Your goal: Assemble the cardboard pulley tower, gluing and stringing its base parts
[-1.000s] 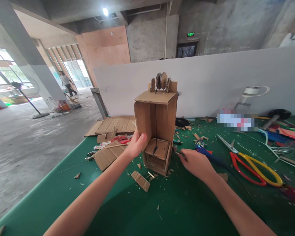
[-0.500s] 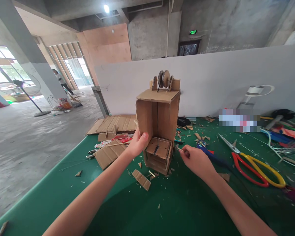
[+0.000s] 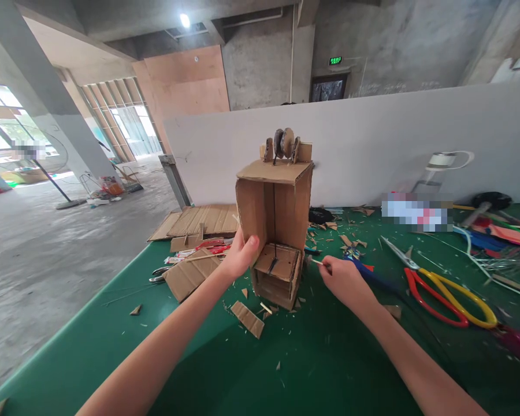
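A tall, open-fronted cardboard box point(image 3: 301, 214) stands upright on the green table, with round cardboard discs point(image 3: 285, 143) mounted on its top. A dark string point(image 3: 274, 214) runs down inside it to a small cardboard platform point(image 3: 279, 261) in the lower part. My left hand point(image 3: 241, 254) grips the box's left side wall, thumb at the front edge and fingers hidden behind. To the right of the box, my right hand point(image 3: 340, 274) pinches the end of a thin light stick point(image 3: 316, 262) that reaches toward the box's lower right side.
Cardboard sheets point(image 3: 199, 219) and red-and-white packets lie left of the box. Large scissors with red and yellow handles point(image 3: 437, 294) rest at the right, near a blue tool point(image 3: 372, 275). A white board point(image 3: 351, 150) stands behind. Cardboard scraps point(image 3: 248, 319) litter the table point(image 3: 225, 375).
The view has shifted slightly, so the box and table items appear a little further left. Both hands keep their holds. The person in the far background is no longer clearly visible.
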Demonstrator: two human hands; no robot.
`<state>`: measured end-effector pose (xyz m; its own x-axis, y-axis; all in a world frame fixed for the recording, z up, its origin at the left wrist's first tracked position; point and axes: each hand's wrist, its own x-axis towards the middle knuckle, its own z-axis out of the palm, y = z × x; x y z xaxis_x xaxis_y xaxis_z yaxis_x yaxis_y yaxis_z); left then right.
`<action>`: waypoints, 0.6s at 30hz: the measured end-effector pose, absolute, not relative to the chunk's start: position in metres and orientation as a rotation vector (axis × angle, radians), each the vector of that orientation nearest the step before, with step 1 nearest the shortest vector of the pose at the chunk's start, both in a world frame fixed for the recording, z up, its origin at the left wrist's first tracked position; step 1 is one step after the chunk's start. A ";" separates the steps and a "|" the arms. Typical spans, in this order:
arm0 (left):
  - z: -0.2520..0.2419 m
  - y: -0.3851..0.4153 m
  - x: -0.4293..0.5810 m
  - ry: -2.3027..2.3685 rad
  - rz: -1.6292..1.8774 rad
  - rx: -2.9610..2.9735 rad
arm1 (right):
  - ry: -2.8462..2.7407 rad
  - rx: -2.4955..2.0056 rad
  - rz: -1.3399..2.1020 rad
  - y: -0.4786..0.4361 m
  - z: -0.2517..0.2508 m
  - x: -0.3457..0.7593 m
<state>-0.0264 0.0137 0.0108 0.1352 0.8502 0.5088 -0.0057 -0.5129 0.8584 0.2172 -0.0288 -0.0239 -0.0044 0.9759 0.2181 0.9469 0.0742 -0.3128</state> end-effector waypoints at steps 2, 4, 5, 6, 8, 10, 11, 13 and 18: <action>0.011 0.014 -0.027 0.832 1.462 1.686 | -2.062 -1.805 0.151 -0.033 -0.021 0.218; 0.011 0.015 -0.027 0.837 1.452 1.690 | -2.189 -1.737 0.194 -0.037 -0.021 0.220; 0.011 0.015 -0.027 0.840 1.446 1.692 | -2.251 -1.736 0.187 -0.038 -0.022 0.221; 0.011 0.015 -0.027 0.842 1.439 1.696 | -2.291 -1.763 0.156 -0.037 -0.023 0.221; 0.012 0.015 -0.027 0.843 1.434 1.707 | -2.296 -1.879 0.048 -0.033 -0.028 0.221; 0.012 0.015 -0.027 0.845 1.430 1.727 | -2.216 -1.977 -0.013 -0.028 -0.030 0.220; 0.013 0.014 -0.027 0.845 1.429 1.737 | -2.162 -1.989 -0.008 -0.027 -0.030 0.220; 0.015 0.013 -0.027 0.850 1.421 1.760 | -2.067 -1.928 0.065 -0.026 -0.027 0.219; 0.017 0.013 -0.025 0.852 1.414 1.780 | -2.101 -1.671 0.284 -0.034 -0.021 0.223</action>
